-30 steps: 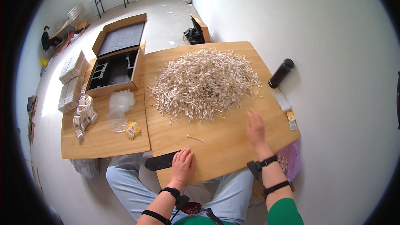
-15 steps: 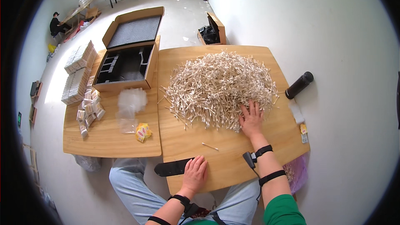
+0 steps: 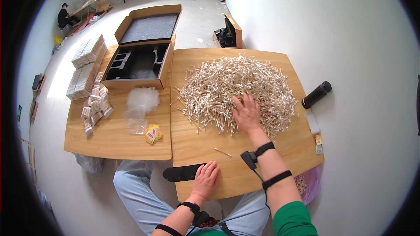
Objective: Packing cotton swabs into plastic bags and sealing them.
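Observation:
A large heap of thin pale sticks (image 3: 236, 88) covers the far half of the right-hand wooden table (image 3: 280, 157). My right hand (image 3: 246, 112) lies flat on the near edge of the heap, fingers spread among the sticks. Whether it grips any I cannot tell. My left hand (image 3: 205, 180) rests palm down at the table's front edge, fingers apart, just right of a flat black object (image 3: 181, 172) that juts over the edge. One loose stick (image 3: 222, 152) lies between my hands.
A black cylinder (image 3: 316, 95) lies at the table's right edge. The left table (image 3: 116, 142) holds an open cardboard box (image 3: 138, 63), stacks of small packets (image 3: 85, 67), clear bags (image 3: 141, 105) and a yellow packet (image 3: 152, 133). A person sits far back left.
My right hand has moved forward from the bare tabletop onto the near edge of the stick heap. My left hand has stayed at the front edge.

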A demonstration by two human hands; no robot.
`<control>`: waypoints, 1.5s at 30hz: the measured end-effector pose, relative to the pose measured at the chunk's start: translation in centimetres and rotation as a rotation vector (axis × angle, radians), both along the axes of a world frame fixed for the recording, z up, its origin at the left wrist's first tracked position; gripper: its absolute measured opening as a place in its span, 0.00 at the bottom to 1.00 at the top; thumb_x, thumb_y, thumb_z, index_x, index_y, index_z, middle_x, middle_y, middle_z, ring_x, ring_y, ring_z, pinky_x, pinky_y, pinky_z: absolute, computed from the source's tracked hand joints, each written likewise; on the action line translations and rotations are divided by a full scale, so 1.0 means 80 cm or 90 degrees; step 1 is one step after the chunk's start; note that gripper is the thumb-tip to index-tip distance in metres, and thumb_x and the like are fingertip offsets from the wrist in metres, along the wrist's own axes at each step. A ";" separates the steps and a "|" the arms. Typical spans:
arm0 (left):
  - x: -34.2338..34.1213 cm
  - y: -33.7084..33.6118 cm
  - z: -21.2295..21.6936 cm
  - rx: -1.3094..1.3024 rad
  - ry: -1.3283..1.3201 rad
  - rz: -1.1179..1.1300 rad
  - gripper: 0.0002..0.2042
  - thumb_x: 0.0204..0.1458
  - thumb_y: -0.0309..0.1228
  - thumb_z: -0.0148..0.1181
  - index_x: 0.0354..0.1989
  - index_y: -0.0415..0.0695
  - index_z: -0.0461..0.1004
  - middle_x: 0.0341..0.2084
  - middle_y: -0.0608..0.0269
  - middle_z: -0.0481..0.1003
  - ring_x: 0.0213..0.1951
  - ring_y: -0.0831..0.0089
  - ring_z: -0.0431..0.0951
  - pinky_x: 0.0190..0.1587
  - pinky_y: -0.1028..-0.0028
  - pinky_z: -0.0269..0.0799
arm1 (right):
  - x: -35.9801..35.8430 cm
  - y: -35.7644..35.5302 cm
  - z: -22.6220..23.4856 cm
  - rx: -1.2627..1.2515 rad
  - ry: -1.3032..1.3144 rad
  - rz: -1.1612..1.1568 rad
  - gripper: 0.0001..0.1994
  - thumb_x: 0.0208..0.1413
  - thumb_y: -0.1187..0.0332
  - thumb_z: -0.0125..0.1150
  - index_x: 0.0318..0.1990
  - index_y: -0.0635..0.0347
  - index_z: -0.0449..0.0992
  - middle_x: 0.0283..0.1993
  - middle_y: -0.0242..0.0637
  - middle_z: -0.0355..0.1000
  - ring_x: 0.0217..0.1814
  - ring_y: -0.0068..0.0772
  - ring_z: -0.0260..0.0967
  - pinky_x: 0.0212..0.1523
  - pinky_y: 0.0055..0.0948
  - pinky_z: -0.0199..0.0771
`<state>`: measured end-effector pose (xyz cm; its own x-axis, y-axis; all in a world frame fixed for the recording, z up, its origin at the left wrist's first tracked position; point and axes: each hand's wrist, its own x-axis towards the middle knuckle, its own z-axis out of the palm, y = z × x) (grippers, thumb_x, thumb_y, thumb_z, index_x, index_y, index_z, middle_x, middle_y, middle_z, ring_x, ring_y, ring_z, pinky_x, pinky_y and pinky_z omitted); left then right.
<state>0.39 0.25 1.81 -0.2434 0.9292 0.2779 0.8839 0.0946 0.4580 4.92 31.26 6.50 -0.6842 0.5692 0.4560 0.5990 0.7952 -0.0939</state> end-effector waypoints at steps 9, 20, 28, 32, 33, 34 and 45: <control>0.000 0.001 0.008 -0.005 -0.008 -0.006 0.16 0.54 0.33 0.57 0.51 0.45 0.74 0.56 0.60 0.71 0.61 0.65 0.67 0.66 0.62 0.56 | -0.022 -0.027 -0.012 -0.050 -0.066 -0.079 0.24 0.54 0.57 0.60 0.60 0.39 0.67 0.67 0.40 0.53 0.74 0.56 0.42 0.65 0.66 0.51; 0.000 0.001 0.006 0.002 -0.020 -0.009 0.16 0.54 0.32 0.56 0.52 0.44 0.73 0.57 0.59 0.70 0.63 0.64 0.65 0.66 0.61 0.56 | 0.102 -0.012 -0.023 -0.049 -0.067 -0.052 0.17 0.50 0.65 0.60 0.50 0.45 0.73 0.59 0.40 0.62 0.61 0.52 0.58 0.62 0.51 0.61; -0.002 -0.003 0.005 0.016 -0.046 -0.006 0.16 0.54 0.31 0.56 0.52 0.42 0.72 0.57 0.57 0.69 0.63 0.62 0.65 0.66 0.60 0.56 | 0.073 -0.089 -0.014 0.017 0.002 -0.100 0.21 0.51 0.67 0.62 0.55 0.48 0.73 0.60 0.42 0.64 0.66 0.53 0.58 0.66 0.50 0.58; -0.003 -0.002 -0.004 0.052 -0.068 0.012 0.19 0.53 0.28 0.57 0.54 0.41 0.70 0.58 0.54 0.68 0.63 0.58 0.64 0.66 0.58 0.57 | 0.052 -0.155 -0.038 -0.214 0.116 0.063 0.20 0.53 0.70 0.61 0.55 0.59 0.73 0.56 0.47 0.69 0.62 0.51 0.64 0.63 0.44 0.64; -0.001 0.000 -0.005 0.049 -0.070 0.008 0.19 0.53 0.28 0.57 0.54 0.41 0.70 0.58 0.54 0.68 0.63 0.58 0.64 0.66 0.58 0.57 | 0.052 -0.167 -0.044 -0.216 0.115 0.059 0.20 0.53 0.70 0.61 0.55 0.59 0.73 0.56 0.47 0.69 0.62 0.51 0.64 0.63 0.44 0.64; 0.001 0.003 -0.005 0.079 -0.075 0.031 0.21 0.52 0.28 0.57 0.56 0.42 0.68 0.58 0.54 0.68 0.63 0.57 0.64 0.66 0.58 0.57 | 0.053 -0.177 -0.050 -0.196 0.110 0.081 0.19 0.53 0.71 0.60 0.54 0.61 0.73 0.56 0.48 0.69 0.62 0.52 0.64 0.62 0.44 0.66; -0.001 0.001 -0.008 0.048 -0.004 0.041 0.21 0.52 0.31 0.58 0.55 0.42 0.69 0.60 0.54 0.67 0.64 0.59 0.63 0.67 0.57 0.54 | 0.068 -0.175 -0.040 -0.148 0.094 0.035 0.23 0.55 0.68 0.59 0.60 0.55 0.70 0.65 0.51 0.61 0.70 0.53 0.55 0.67 0.48 0.57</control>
